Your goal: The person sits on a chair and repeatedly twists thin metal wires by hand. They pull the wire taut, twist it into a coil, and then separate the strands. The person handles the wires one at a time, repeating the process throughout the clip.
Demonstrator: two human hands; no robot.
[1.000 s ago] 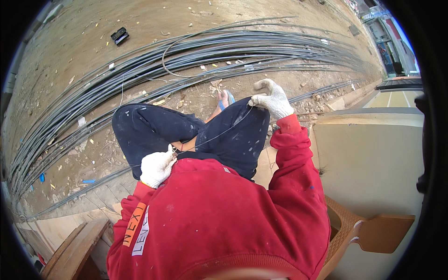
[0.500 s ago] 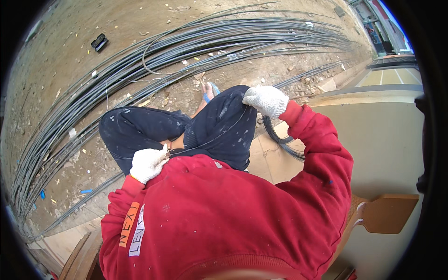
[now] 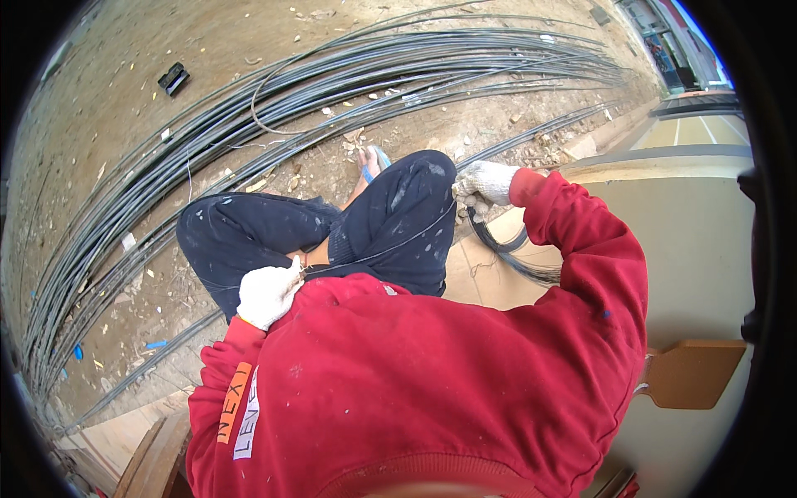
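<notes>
A thin dark wire (image 3: 390, 246) runs in a slack line across my lap, between my two white-gloved hands. My left hand (image 3: 270, 296) is closed in a pinch by my waist, with small tan strands or ends poking out at the fingertips. Beside my raised right knee, my right hand (image 3: 486, 184) is closed on the wire's other part; its fingers are partly turned away. Just below that hand, a bundle of thin dark wires (image 3: 506, 249) lies curved on the tiled ledge, its far end partly behind my sleeve.
Long dark cables (image 3: 365, 79) lie in a wide curved heap on the dirt ahead. A small black box (image 3: 173, 79) sits beyond them. Pale wall (image 3: 689, 241) rises at my right, near a brown wooden panel (image 3: 696, 373). Wooden furniture (image 3: 154, 456) stands at lower left.
My right hand has moved slightly right and down past the knee, its fingers turning downward, and my right elbow has swung outward. My left hand has shifted slightly right, still pinched.
</notes>
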